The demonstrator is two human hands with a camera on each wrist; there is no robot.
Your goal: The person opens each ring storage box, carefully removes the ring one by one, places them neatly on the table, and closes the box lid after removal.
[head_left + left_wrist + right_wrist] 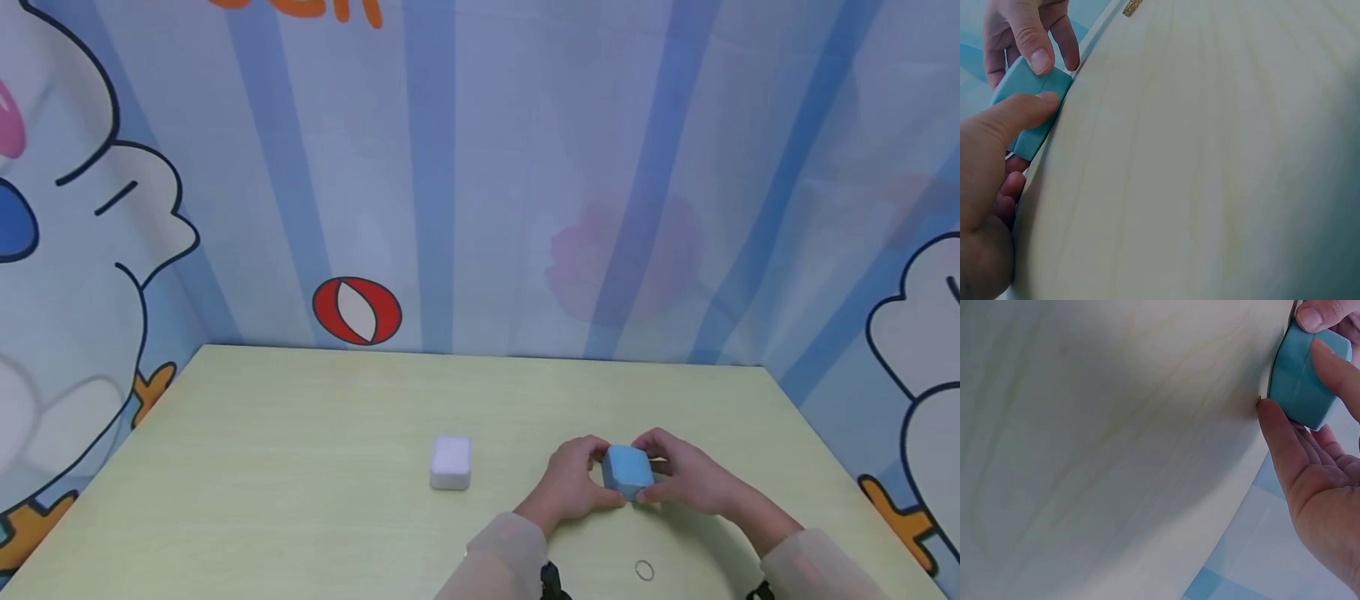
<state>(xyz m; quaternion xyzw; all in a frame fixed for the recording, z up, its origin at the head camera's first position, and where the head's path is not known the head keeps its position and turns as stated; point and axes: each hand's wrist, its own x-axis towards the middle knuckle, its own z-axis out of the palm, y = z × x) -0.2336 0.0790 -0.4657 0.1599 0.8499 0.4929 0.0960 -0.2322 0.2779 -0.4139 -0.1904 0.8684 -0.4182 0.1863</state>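
A light-blue block [628, 471] with rounded edges sits on the right side of the table, between both hands. On its left side, my left hand [573, 479] holds it, the thumb near the front and the fingers toward the back. From the opposite side my right hand [690, 473] grips the same block with thumb and fingers. In the left wrist view, both thumbs lie against the block [1038, 131]. The right wrist view shows one right fingertip [1266, 406] at the tabletop beside the block. A pale lilac block [451, 462] stands apart, left of the hands.
The pale wooden table [315, 467] ends at a striped blue backdrop [495, 208] with cartoon figures along the back and sides. A thin dark ring [644, 570] lies near the front, between the forearms.
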